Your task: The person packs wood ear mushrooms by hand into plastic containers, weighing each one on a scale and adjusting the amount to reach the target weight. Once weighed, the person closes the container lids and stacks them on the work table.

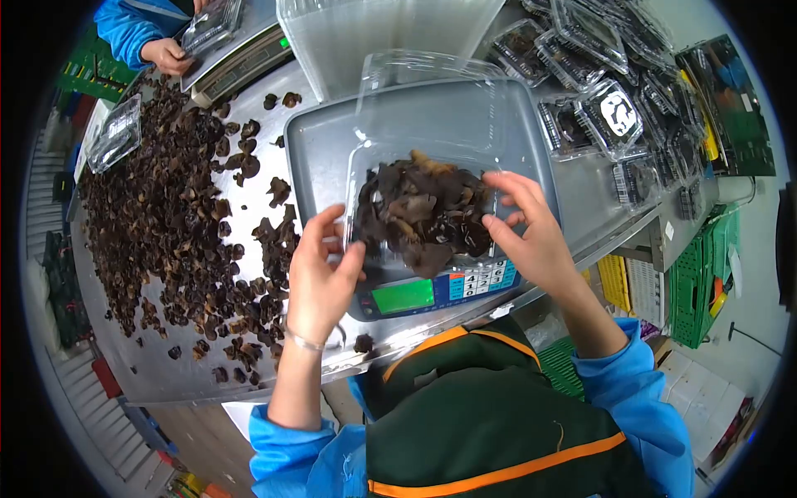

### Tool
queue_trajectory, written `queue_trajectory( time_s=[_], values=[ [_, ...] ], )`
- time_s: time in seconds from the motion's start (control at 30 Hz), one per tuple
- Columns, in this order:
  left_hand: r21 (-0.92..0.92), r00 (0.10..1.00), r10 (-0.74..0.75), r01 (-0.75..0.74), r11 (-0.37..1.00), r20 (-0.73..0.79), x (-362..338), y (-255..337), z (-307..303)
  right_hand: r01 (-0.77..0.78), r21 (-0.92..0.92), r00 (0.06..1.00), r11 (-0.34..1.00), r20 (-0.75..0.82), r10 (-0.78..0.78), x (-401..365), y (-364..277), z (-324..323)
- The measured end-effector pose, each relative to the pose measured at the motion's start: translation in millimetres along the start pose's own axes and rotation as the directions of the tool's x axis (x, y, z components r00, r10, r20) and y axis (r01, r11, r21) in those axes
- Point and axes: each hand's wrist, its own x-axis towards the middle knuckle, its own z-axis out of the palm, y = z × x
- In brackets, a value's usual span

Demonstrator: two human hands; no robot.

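Observation:
A clear plastic clamshell box (508, 153) with its lid raised sits over the grey scale pan (320, 153). Dark brown, fungus-like pieces (423, 212) are heaped in its base. My left hand (325, 266) grips the box's left side, thumb near the front corner. On the right side, my right hand (531, 232) holds the edge between thumb and fingers. Below the box, the scale's green display (403, 295) and keypad (481, 280) show; the digits are not readable.
Many loose dark pieces (166, 207) cover the metal table's left side. Filled boxes (610, 116) are piled at the back right, beside a stack of empty containers (374, 33). At the upper left, a co-worker's hand (166, 56) touches another box near a second scale (245, 66).

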Motion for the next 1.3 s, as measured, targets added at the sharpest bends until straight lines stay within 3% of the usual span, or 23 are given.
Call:
queue_trajectory(
  time_s=[0.07,0.1,0.13,0.2,0.23,0.27,0.3,0.33,0.37,0.4,0.47,0.53,0.67,0.73,0.83,0.93,1.0,1.07,1.13,1.17,1.2,1.27,1.3],
  values=[
    [-0.083,0.999,-0.037,0.035,0.996,-0.023,-19.7,-9.1,-2.7,0.137,-0.097,0.989,0.986,0.062,-0.132,4.4,3.3,2.4],
    [-0.003,0.998,-0.008,0.008,1.0,-0.063,-29.3,-8.4,-4.9,0.207,-0.111,0.978,0.972,0.005,-0.208,4.9,3.9,3.8],
    [0.114,0.975,0.124,-0.104,0.988,-0.186,-36.6,-17.3,-8.6,0.205,-0.11,0.979,0.972,0.022,-0.204,4.8,2.5,0.9],
    [0.399,0.893,0.323,-0.185,0.898,-0.314,-54.9,-39.9,-26.2,0.171,-0.075,0.974,0.982,-0.14,-0.18,3.2,-0.1,-12.6],
    [0.399,0.889,0.292,-0.139,0.907,-0.354,-65.9,-57.3,-32.9,0.169,-0.079,0.975,0.982,-0.134,-0.179,1.5,2.4,-18.9],
    [0.367,0.936,0.074,0.062,0.928,-0.344,-80.3,-65.6,-34.0,0.124,0.096,0.976,0.988,-0.189,-0.105,-0.1,4.9,-25.3],
    [0.566,0.971,0.05,0.096,0.819,-0.236,-90.2,-87.1,-36.2,0.085,0.271,0.973,0.959,-0.231,-0.02,-1.3,5.3,-27.6],
    [0.767,0.984,0.166,-0.06,0.639,-0.062,-101.1,-119.0,-35.7,0.082,0.267,0.974,0.96,-0.227,-0.02,-2.1,3.9,-27.2],
    [0.794,0.996,0.066,0.011,0.608,-0.064,-118.1,-145.4,-22.6,0.034,0.344,0.97,0.939,-0.239,0.053,-3.2,2.0,-27.0],
    [0.689,0.995,-0.01,0.079,0.721,-0.104,-126.4,-168.0,-8.2,-0.012,0.417,0.962,0.909,-0.244,0.125,-4.3,0.0,-26.9],
    [0.643,0.979,-0.084,0.185,0.743,-0.185,-127.8,-162.9,21.1,-0.007,0.438,0.96,0.899,-0.248,0.128,-6.0,-8.0,-15.5],
    [0.483,0.98,-0.097,0.171,0.859,-0.175,-121.7,-177.4,28.6,0.035,0.454,0.978,0.89,-0.2,0.063,-7.4,-13.8,-5.4],
    [0.393,0.983,-0.112,0.163,0.905,-0.148,-115.4,-185.4,14.8,0.128,0.354,0.983,0.927,-0.168,-0.071,-6.5,-26.5,2.2],
    [-0.01,0.926,-0.188,0.195,0.981,-0.327,-116.8,-201.5,-1.0,0.157,0.352,0.978,0.923,-0.185,-0.096,-9.2,-33.7,0.3],
    [-0.203,0.876,-0.116,0.02,0.979,-0.469,-112.5,-214.2,-50.3,0.2,0.327,0.964,0.924,-0.232,-0.126,-22.7,-42.8,7.4],
    [-0.187,0.732,-0.119,-0.012,0.982,-0.671,-123.9,-158.8,-98.9,0.264,0.264,0.957,0.927,0.051,-0.287,-58.7,-63.6,45.8],
    [-0.366,0.524,-0.261,-0.107,0.924,-0.811,-155.3,-167.6,-142.5,0.101,0.251,0.887,0.963,0.415,-0.201,-87.0,-61.1,81.4],
    [-0.344,0.253,-0.288,-0.214,0.914,-0.924,-208.3,-180.2,-165.4,-0.148,0.145,0.719,0.978,0.695,0.006,-119.0,-47.7,121.6],
    [-0.322,0.052,-0.319,-0.216,0.922,-0.946,-266.6,-224.2,-170.1,-0.071,0.033,0.467,0.997,0.884,0.005,-160.0,-31.2,149.7],
    [-0.417,-0.047,-0.435,-0.21,0.884,-0.899,-293.9,-256.4,-161.7,0.331,0.092,0.309,0.939,0.93,-0.199,-174.8,-24.6,161.7],
    [-0.508,-0.133,-0.542,-0.219,0.833,-0.83,-318.0,-290.9,-146.4,0.338,0.169,0.163,0.926,0.958,-0.235,-187.1,0.2,169.4],
    [-0.537,-0.154,-0.583,-0.26,0.803,-0.797,-344.9,-369.2,-87.7,0.119,-0.319,0.199,0.94,0.936,0.292,-193.8,18.9,173.3],
    [-0.621,-0.166,-0.65,-0.196,0.759,-0.741,-343.4,-391.7,-59.8,0.059,-0.342,0.216,0.938,0.922,0.322,-191.4,33.0,178.8]
  ],
)
